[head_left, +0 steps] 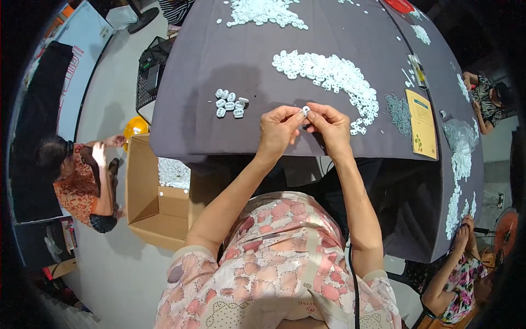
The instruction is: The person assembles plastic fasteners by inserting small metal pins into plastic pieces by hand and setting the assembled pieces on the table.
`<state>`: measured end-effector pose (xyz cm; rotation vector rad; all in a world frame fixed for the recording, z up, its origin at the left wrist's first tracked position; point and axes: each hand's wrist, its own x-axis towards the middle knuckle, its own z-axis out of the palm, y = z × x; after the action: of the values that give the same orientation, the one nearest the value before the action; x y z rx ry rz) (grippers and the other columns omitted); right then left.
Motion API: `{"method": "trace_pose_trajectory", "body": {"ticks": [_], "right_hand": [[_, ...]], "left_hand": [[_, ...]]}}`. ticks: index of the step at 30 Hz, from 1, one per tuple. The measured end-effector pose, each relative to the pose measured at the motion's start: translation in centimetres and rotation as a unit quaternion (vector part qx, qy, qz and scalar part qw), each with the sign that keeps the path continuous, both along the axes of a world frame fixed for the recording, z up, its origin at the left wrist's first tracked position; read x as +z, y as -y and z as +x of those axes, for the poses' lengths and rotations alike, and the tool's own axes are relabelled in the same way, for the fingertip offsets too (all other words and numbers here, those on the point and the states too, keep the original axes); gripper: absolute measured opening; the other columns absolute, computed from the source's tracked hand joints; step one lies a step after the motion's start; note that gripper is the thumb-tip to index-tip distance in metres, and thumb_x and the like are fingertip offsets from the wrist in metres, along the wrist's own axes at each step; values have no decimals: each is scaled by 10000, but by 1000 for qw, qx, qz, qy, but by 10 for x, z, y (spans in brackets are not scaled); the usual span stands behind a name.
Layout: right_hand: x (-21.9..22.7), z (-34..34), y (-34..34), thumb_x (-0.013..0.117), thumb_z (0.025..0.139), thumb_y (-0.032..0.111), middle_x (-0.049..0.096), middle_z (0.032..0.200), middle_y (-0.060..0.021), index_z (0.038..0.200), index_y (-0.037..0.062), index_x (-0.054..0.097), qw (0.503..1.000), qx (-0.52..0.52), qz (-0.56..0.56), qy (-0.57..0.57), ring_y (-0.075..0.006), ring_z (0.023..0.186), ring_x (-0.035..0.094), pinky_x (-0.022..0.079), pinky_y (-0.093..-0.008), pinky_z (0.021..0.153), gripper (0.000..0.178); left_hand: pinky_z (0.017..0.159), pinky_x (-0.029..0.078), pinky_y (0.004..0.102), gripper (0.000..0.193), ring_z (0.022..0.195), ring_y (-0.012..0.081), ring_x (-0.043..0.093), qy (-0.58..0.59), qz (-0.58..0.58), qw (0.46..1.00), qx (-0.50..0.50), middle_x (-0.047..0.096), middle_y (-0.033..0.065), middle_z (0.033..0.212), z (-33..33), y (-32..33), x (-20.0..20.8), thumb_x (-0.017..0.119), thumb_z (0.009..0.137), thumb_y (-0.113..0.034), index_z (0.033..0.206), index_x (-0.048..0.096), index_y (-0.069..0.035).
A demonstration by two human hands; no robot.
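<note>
Over the near edge of the grey-covered table, my left hand and my right hand meet, thumbs and fingertips pinched on one small white plastic piece with a dark hole in it. Both hands are closed on it, and the curled lower fingers hide part of the grip. To the left of my hands lies a small cluster of white oval pieces with dark slots. Beyond and to the right, a long curved heap of similar white pieces reaches down toward my right hand.
Right of the heap are a pile of thin grey pins, a yellow booklet and a clear plastic bag. Another white heap lies at the far side. An open cardboard box stands by my left arm. Other people sit left and right.
</note>
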<state>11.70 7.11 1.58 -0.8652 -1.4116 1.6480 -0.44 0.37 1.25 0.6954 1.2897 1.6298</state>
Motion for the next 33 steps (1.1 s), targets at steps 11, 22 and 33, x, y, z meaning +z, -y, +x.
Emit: {"method": "trace_pose_trajectory", "body": {"ticks": [11,22,33], "right_hand": [[4,3,6,619,839,28,641,758,-1,1017,11,646,997,10,67,29,-30,637,536,436,-187,545,180],[22,40,0,600,802,-28,581,723,-57,952,0,592,922,22,298,245,-112,613,523,431,-253,577,152],[-3,46,0,590,757,-62,590,765,-90,898,14,631,903,-3,379,204,-220,657,580,451,-304,575,165]], "left_hand": [[450,463,186,130,551,62,569,57,30,998,-12,650,63,735,2,1,-3,605,855,-34,936,661,51],[583,488,318,178,649,193,611,-342,56,938,1,622,87,789,1,0,-1,632,784,-43,960,656,-29],[582,457,325,116,646,235,602,-484,69,873,0,601,62,759,24,-1,-4,655,783,-69,898,670,-55]]}}
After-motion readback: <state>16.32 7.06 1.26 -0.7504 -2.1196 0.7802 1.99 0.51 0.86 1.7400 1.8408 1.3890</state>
